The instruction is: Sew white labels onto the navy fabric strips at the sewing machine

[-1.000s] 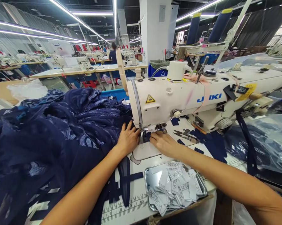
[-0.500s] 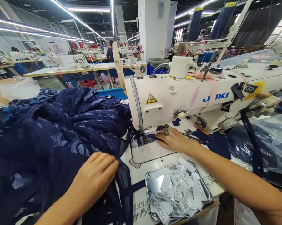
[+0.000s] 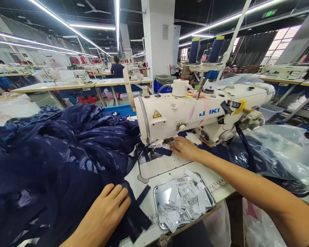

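Observation:
A white sewing machine [image 3: 180, 109] stands over its metal plate [image 3: 154, 168]. Under its head lies a short navy strip [image 3: 162, 151], near the needle area. My right hand [image 3: 185, 148] is beside the spring-loaded tension knob [image 3: 170, 141], its fingers bent together and the tips partly hidden. My left hand [image 3: 110, 206] is curled over navy fabric [image 3: 130, 216] at the table's front left, the thumb side down. Loose navy strap ends [image 3: 143, 195] stick out to the right of that hand. A large heap of patterned navy fabric [image 3: 74, 147] covers the left side.
A metal tray [image 3: 158, 224] full of printed white labels [image 3: 187, 197] sits at the front edge. Clear plastic bags [image 3: 280, 154] with dark contents lie at right. Thread cones [image 3: 216, 49] stand behind the machine. Other workstations and a seated person [image 3: 117, 70] are farther back.
The view has shifted, showing more of the machine's right end. My right hand's fingers have drawn in, and the navy strip beneath the head shows more. The strap by my left hand has shifted away from the tray.

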The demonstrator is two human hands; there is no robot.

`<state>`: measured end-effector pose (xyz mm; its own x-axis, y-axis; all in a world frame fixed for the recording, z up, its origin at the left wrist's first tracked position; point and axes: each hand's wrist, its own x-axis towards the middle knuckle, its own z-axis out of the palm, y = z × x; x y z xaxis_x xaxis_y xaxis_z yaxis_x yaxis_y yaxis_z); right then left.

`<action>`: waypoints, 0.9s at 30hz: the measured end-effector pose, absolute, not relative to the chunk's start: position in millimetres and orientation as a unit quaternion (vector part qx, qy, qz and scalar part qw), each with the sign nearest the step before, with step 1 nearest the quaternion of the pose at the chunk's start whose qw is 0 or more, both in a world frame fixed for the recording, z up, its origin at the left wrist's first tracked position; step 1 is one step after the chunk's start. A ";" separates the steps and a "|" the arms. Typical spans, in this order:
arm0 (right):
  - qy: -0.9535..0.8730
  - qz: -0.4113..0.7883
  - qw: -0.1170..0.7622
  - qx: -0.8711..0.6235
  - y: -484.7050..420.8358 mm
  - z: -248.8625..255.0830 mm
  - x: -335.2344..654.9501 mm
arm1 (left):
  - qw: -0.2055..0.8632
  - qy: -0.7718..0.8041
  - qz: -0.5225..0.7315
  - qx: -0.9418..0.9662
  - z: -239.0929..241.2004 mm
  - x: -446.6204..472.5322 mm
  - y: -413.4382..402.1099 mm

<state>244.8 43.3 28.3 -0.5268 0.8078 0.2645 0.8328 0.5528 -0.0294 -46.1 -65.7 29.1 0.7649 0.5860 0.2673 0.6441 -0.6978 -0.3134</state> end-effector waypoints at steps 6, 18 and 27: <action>-0.850 0.033 0.175 -0.497 20.1 41.2 276.2 | 0.085 -0.307 -0.271 -0.908 44.9 -2.4 -53.4; -0.897 0.092 0.117 -0.417 -42.3 45.4 309.0 | -0.146 -0.487 -0.252 -0.823 6.6 44.3 44.9; -0.928 0.069 0.157 -0.331 -51.2 40.5 284.7 | -0.242 -0.498 -0.254 -0.793 12.3 38.6 26.9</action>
